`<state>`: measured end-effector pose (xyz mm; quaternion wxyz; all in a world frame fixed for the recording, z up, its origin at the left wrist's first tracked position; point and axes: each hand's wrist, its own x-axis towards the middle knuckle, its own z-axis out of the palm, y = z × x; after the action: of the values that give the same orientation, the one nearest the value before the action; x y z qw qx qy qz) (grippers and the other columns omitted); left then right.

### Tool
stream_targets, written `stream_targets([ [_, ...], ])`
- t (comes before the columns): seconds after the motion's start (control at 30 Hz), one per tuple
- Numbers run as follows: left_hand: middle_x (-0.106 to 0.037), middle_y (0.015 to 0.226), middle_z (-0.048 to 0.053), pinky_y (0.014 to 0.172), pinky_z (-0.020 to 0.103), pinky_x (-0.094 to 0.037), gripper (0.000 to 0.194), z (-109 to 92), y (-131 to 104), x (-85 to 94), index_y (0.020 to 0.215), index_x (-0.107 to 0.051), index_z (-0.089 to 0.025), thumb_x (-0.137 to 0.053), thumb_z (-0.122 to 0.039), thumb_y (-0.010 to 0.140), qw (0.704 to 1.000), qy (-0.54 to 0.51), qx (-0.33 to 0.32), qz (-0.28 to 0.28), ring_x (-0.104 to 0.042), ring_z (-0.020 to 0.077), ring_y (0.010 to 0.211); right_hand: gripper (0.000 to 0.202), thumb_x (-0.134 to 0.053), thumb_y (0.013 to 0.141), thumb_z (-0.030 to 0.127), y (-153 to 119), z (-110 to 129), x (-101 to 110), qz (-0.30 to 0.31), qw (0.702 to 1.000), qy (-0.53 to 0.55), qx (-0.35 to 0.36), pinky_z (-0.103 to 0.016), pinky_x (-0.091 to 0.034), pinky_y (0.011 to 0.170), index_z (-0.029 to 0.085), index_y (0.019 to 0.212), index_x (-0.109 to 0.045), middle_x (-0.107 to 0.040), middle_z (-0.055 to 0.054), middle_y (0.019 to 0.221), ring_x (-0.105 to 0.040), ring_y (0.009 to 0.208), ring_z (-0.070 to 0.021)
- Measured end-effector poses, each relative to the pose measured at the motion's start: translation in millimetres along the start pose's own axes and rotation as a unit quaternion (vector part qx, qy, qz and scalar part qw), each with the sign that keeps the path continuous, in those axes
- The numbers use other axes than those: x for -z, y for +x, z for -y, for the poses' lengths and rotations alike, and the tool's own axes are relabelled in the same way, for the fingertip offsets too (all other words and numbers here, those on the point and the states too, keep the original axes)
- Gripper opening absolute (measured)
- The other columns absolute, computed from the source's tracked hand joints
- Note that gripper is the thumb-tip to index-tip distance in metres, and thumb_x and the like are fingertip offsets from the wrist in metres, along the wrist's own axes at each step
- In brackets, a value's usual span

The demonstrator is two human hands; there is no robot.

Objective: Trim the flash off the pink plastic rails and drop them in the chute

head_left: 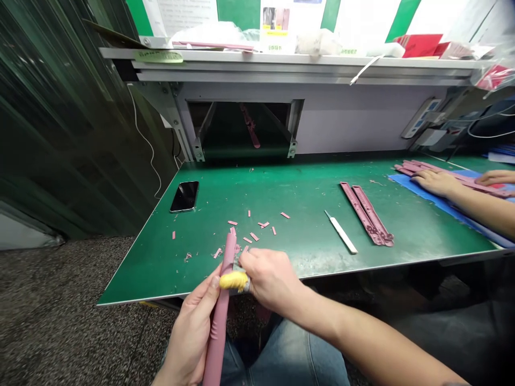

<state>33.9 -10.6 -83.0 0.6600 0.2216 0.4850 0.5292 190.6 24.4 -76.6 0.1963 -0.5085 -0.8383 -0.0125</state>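
Observation:
My left hand (193,327) is wrapped round a long pink plastic piece (219,327), which slants up from my lap past the bench's front edge. Beside its upper part, my right hand (269,279) is closed, with a yellow-wrapped thumb (233,280) laid across the piece. Whatever the curled right fingers grip is hidden. Small pink offcuts (254,236) and shavings lie scattered on the green bench top (298,198) beyond the tip of the piece.
A white-handled knife (341,235) lies near two pink plastic halves (368,214). A phone (185,196) rests at the left. Behind, a conveyor belt (225,128) carries a pink piece (251,128). At right, another person's hands (436,183) touch pink strips on blue cloth.

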Motion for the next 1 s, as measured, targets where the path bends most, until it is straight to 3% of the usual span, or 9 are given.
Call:
stream_targets([
  [0.1, -0.07, 0.088, 0.003, 0.063, 0.016, -0.052, 0.038, -10, 6, -7.0, 0.114, -0.068, -0.022, -0.07, -0.033, 0.078, 0.999, -0.002, -0.019, 0.037, -0.063, 0.0098, 0.071, 0.026, -0.052, 0.09, 0.038, -10, 15, 0, 0.003, 0.999, 0.033, 0.029, -0.029, -0.017, 0.049, 0.02, 0.072, -0.048, -0.056, 0.001, 0.065, -0.045, 0.054, -0.013],
  [0.27, -0.059, 0.065, -0.004, 0.039, 0.013, -0.041, 0.038, -38, 28, -19.0, 0.112, -0.068, -0.021, -0.071, -0.034, 0.076, 0.995, 0.009, -0.095, 0.031, -0.048, 0.0038, 0.045, 0.022, -0.056, 0.087, 0.036, -45, 48, -20, 0.051, 0.991, 0.069, 0.105, -0.027, -0.023, 0.05, 0.02, 0.073, -0.049, -0.058, -0.001, 0.067, -0.048, 0.055, -0.0147],
  [0.43, -0.05, 0.071, -0.005, 0.031, 0.013, -0.032, 0.031, -70, 57, -15.6, 0.103, -0.065, -0.022, -0.063, -0.044, 0.081, 0.991, -0.028, -0.124, 0.045, -0.04, 0.0015, 0.041, 0.037, -0.053, 0.088, 0.045, -89, 63, -54, 0.072, 0.965, 0.141, 0.208, -0.026, -0.019, 0.041, 0.021, 0.061, -0.051, -0.052, 0.003, 0.05, -0.042, 0.04, -0.0124],
  [0.5, -0.05, 0.077, -0.003, 0.03, 0.011, -0.029, 0.031, -71, 58, -10.5, 0.106, -0.063, -0.021, -0.064, -0.04, 0.081, 0.991, -0.029, -0.115, 0.066, -0.043, 0.0016, 0.046, 0.043, -0.043, 0.092, 0.054, -81, 49, -50, 0.039, 0.963, 0.218, 0.157, -0.025, -0.027, 0.043, 0.021, 0.068, -0.058, -0.057, 0.002, 0.054, -0.049, 0.045, -0.0121],
  [0.6, -0.051, 0.079, -0.002, 0.034, 0.011, -0.038, 0.034, -53, 45, -5.4, 0.113, -0.062, -0.019, -0.066, -0.025, 0.08, 0.993, -0.002, -0.088, 0.084, -0.05, 0.0044, 0.054, 0.054, -0.032, 0.093, 0.062, -38, 14, -27, -0.027, 0.953, 0.3, 0.032, -0.023, -0.041, 0.059, 0.018, 0.09, -0.063, -0.068, -0.004, 0.077, -0.062, 0.068, -0.0141],
  [0.73, -0.053, 0.07, -0.003, 0.031, 0.016, -0.042, 0.043, -20, 20, -4.9, 0.123, -0.056, -0.019, -0.063, -0.032, 0.082, 0.994, 0.054, -0.029, 0.094, -0.046, 0.0049, 0.041, 0.045, -0.046, 0.09, 0.058, 18, -22, -3, -0.059, 0.974, 0.216, -0.023, -0.025, -0.042, 0.069, 0.018, 0.098, -0.064, -0.07, -0.006, 0.092, -0.064, 0.081, -0.0173],
  [0.87, -0.062, 0.073, -0.002, 0.027, 0.012, -0.035, 0.054, -4, 6, -4.5, 0.129, -0.053, -0.028, -0.069, -0.036, 0.078, 0.995, 0.064, -0.002, 0.076, -0.043, 0.0022, 0.032, 0.043, -0.052, 0.087, 0.057, 34, -32, 0, -0.041, 0.992, 0.119, -0.027, -0.026, -0.038, 0.066, 0.018, 0.103, -0.063, -0.07, -0.006, 0.093, -0.063, 0.082, -0.0187],
  [0.93, -0.067, 0.084, 0.001, 0.038, 0.012, -0.046, 0.048, -2, 7, -2.1, 0.121, -0.061, -0.027, -0.073, -0.03, 0.075, 0.997, 0.024, 0.009, 0.068, -0.056, 0.0048, 0.047, 0.046, -0.052, 0.086, 0.059, 33, -32, 1, -0.033, 0.995, 0.094, -0.018, -0.025, -0.036, 0.063, 0.018, 0.103, -0.063, -0.07, -0.005, 0.091, -0.063, 0.079, -0.0184],
  [1.0, -0.069, 0.097, 0.002, 0.063, 0.016, -0.056, 0.042, -1, 9, 0.9, 0.114, -0.067, -0.026, -0.075, -0.023, 0.073, 0.997, -0.02, 0.01, 0.069, -0.065, 0.0092, 0.071, 0.048, -0.049, 0.086, 0.062, 32, -32, 6, -0.026, 0.997, 0.076, -0.005, -0.025, -0.033, 0.061, 0.018, 0.102, -0.062, -0.069, -0.005, 0.091, -0.061, 0.077, -0.0176],
])
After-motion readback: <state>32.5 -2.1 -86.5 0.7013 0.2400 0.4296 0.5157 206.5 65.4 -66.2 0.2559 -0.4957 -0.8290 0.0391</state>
